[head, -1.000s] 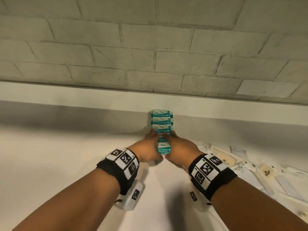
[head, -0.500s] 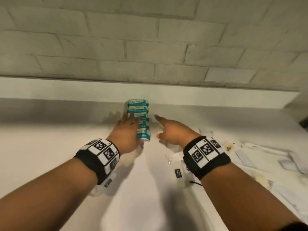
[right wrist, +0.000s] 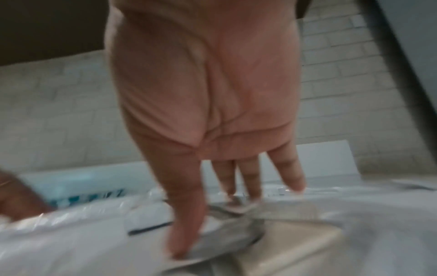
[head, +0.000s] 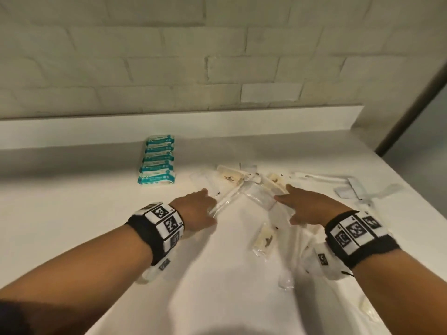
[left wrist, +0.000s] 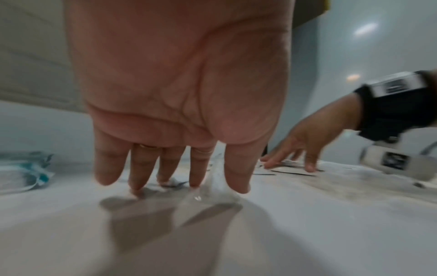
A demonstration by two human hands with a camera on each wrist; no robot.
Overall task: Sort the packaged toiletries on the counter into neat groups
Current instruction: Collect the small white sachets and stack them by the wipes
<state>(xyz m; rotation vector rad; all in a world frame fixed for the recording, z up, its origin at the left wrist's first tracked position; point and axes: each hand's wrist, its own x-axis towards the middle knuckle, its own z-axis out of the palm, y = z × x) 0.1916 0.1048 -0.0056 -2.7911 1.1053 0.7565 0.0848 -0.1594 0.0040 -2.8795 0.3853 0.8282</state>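
White bench (head: 72, 213): left hand (head: 196, 211) and right hand (head: 307, 209) rest flat, fingers straight, on clear toiletry packets (head: 256, 197). Light, slippery film likely; pinch packet edges.

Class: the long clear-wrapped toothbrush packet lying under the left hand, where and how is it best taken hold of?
Probably mid-length, pinched across its narrow width from above: the toothbrush packet lies flat and slim on the counter, its near end beneath the left hand, its far end under other packets.

Both forearms reach forward; left hand (head: 197, 210) and right hand (head: 306, 209) palm-down, fingers (left wrist: 236, 173) seemingly straight.
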